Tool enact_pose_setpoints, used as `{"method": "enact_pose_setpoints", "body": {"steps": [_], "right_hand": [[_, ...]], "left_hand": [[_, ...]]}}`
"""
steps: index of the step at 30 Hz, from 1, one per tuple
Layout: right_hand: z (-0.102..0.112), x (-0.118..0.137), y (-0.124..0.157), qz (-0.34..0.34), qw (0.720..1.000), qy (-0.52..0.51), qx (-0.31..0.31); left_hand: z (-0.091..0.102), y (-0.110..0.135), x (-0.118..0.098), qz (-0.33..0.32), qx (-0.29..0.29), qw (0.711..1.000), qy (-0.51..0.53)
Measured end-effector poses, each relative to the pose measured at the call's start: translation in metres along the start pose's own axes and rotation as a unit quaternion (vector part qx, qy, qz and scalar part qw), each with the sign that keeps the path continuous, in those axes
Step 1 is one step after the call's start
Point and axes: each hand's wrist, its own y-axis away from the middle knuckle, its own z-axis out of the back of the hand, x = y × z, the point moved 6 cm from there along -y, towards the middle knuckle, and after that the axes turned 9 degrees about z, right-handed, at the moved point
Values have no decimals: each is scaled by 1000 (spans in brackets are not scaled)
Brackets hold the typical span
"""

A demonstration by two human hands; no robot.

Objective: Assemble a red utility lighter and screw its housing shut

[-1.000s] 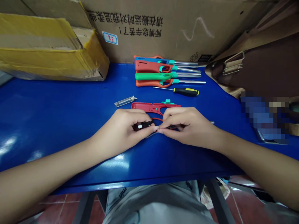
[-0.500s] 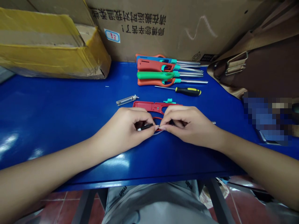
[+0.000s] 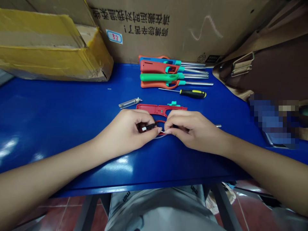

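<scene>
My left hand (image 3: 131,130) is closed in a pinch on a small black igniter part (image 3: 148,127) with a white tip. My right hand (image 3: 190,128) is pinched close against it, fingertips holding thin red and white wires (image 3: 161,132) that loop from the part. Both hands rest on the blue table (image 3: 60,112). Just beyond my fingers lies an open red lighter shell half (image 3: 156,109) with a teal trigger piece (image 3: 173,104). A metal tip (image 3: 218,126) sticks out to the right of my right hand.
A clear gas tube (image 3: 130,102) lies left of the shell. A black and yellow screwdriver (image 3: 191,93) and a row of several long-nosed lighters (image 3: 166,72) lie farther back. Cardboard boxes (image 3: 53,48) stand at the back, a brown bag (image 3: 264,67) at the right.
My hands have stayed together over the wires with only small finger shifts. The black part has tilted slightly in my left fingers.
</scene>
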Motion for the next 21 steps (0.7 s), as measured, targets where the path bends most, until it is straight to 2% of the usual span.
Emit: {"method": "enact_pose_setpoints", "body": {"steps": [9,16,21], "right_hand": [[1,0,1,10,998,-26,-53],[0,2,0,44,997,-53,-44],[0,2,-1,32,997,-44,-61]], "left_hand": [[-1,-4,4,53,25,995,76],[-1,-2,3,41,24,997,57],[-2,-2,2,42,37,997,53]]}}
